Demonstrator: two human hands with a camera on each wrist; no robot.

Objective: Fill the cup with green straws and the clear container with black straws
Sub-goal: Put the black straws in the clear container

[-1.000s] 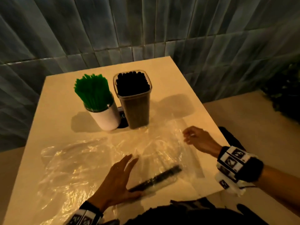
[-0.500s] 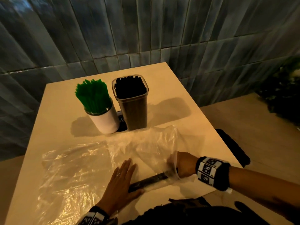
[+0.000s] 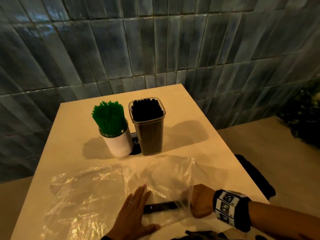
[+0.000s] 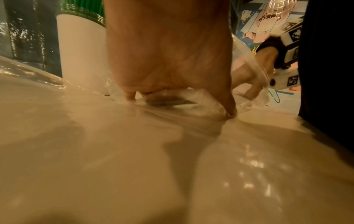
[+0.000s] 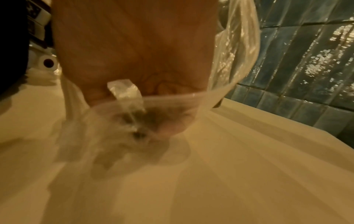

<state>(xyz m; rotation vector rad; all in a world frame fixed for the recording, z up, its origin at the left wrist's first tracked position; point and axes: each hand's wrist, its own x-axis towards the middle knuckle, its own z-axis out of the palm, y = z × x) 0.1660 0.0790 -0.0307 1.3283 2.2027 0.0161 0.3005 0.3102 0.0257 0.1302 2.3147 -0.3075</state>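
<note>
A white cup [image 3: 119, 144] holds a bunch of green straws [image 3: 109, 116]. Right of it stands the clear container [image 3: 149, 134], packed with black straws. A clear plastic bag [image 3: 97, 196] lies on the near table with a small bundle of black straws [image 3: 161, 207] inside. My left hand [image 3: 135, 212] presses flat on the bag over the bundle's left end, fingers straight. My right hand [image 3: 200, 201] is inside the bag's mouth at the bundle's right end. Its fingers, blurred behind the plastic in the right wrist view, curl round the straw ends [image 5: 141, 119].
The cream table [image 3: 72, 135] stands against a blue tiled wall. A small dark round item [image 3: 135, 144] sits between cup and container. A black object [image 3: 254, 177] lies below the table's right edge. Dark foliage [image 3: 304, 115] is at far right.
A second ago my right hand lay on the table beside the bag; it has gone into the bag's mouth to the black straws. My left hand stays pressed on the bag.
</note>
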